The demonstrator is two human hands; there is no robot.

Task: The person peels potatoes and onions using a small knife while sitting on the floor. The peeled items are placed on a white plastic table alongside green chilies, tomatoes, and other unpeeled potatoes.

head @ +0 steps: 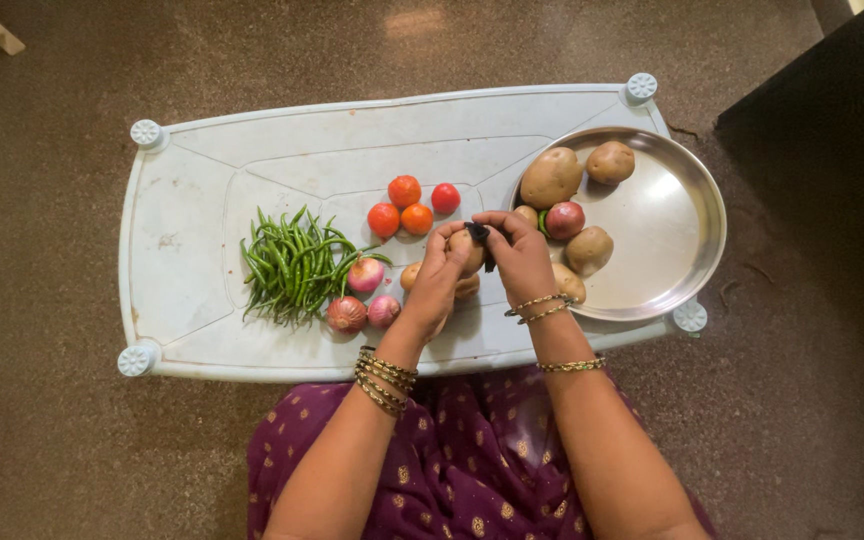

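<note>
Left hand (439, 272) curled around a potato (468, 250) above the white table (192, 280), right hand (520, 255) gripping a dark peeler (480, 236) against it, steel plate (687, 250) of potatoes at three o'clock, green chillies (292, 268) at nine o'clock.

A low white plastic worktop (202, 190) stands on a brown speckled floor (52, 450). A heap of slim green chillies (292, 265) lies on its left half. Just right of them are three small red onions (364, 298), and above those four round red and orange tomatoes (412, 205) sit close together. At the right end, a round shiny steel plate (687, 215) carries several brown potatoes (580, 200) and one red onion (564, 219).
</note>
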